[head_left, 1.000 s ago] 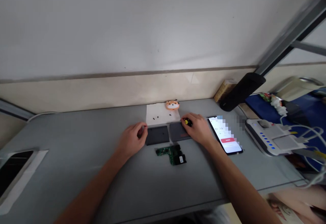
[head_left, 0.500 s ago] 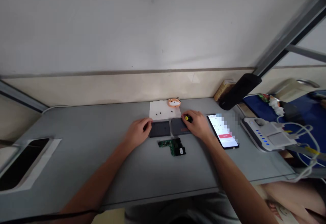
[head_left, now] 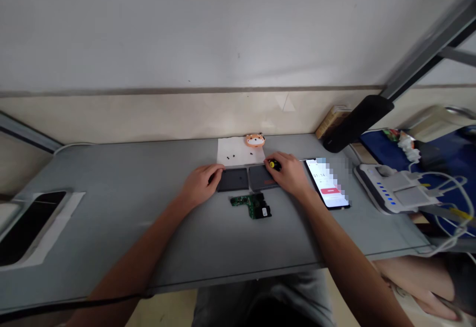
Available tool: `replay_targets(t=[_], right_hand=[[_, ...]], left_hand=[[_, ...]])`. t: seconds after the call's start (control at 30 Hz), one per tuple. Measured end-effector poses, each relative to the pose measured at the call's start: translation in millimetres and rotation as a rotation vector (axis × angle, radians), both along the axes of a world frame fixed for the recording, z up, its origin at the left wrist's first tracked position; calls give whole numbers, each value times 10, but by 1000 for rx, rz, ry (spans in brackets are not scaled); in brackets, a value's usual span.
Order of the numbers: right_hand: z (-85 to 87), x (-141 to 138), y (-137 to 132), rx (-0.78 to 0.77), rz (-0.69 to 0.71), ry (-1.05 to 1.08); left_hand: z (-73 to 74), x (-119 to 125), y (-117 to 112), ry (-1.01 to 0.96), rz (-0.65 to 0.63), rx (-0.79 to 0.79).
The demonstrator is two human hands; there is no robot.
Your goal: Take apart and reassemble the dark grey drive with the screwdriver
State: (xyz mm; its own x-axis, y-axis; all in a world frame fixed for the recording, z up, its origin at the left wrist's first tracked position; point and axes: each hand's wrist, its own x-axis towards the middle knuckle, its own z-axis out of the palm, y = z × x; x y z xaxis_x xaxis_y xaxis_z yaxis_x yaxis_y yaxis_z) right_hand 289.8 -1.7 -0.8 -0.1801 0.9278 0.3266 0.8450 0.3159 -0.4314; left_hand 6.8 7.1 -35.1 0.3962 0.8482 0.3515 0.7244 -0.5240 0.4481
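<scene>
Two dark flat case halves lie side by side on the grey table [head_left: 111, 193]: the left half [head_left: 233, 179] and the right half [head_left: 261, 177], which shows a red strip. My left hand [head_left: 201, 184] rests curled at the left half's edge, fingertips touching it. My right hand [head_left: 292, 175] is closed round a small screwdriver with a yellow-and-black handle [head_left: 274, 164] at the right half's far corner. A green circuit board [head_left: 253, 205] lies just in front of the halves. Small black screws [head_left: 231, 157] sit on a white paper sheet [head_left: 240, 153] behind them.
An orange animal-shaped figure [head_left: 255, 140] sits on the paper's far edge. A lit phone [head_left: 327, 188] lies right of my right hand. Further right are a white device with blue lights [head_left: 390, 193], cables and a black cylinder [head_left: 355, 122]. A dark phone on white packaging [head_left: 26, 225] lies far left.
The view has tilted and pulled back, showing more of the table's front edge and my lap. Both hands stay at the case halves, almost unmoved.
</scene>
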Motion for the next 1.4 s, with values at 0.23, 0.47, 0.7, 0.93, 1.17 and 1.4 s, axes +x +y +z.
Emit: replay_targets(t=[0.23, 0.47, 0.7, 0.93, 1.17, 1.4], right_hand=[[21, -10, -2, -34, -33, -37], [53, 7, -6, -81, -39, -114], [61, -17, -18, -97, -24, -171], [32, -16, -5, -111, -26, -141], [38, -19, -4, -126, 4, -81], [30, -47, -8, -146, 15, -68]], left_hand=[[8, 0, 8, -2, -7, -8], [-5, -13, -1, 4, -32, 17], [8, -8, 6, 13, -36, -28], [20, -20, 9, -3, -42, -17], [6, -36, 27, 1, -35, -28], [7, -34, 32, 10, -30, -32]])
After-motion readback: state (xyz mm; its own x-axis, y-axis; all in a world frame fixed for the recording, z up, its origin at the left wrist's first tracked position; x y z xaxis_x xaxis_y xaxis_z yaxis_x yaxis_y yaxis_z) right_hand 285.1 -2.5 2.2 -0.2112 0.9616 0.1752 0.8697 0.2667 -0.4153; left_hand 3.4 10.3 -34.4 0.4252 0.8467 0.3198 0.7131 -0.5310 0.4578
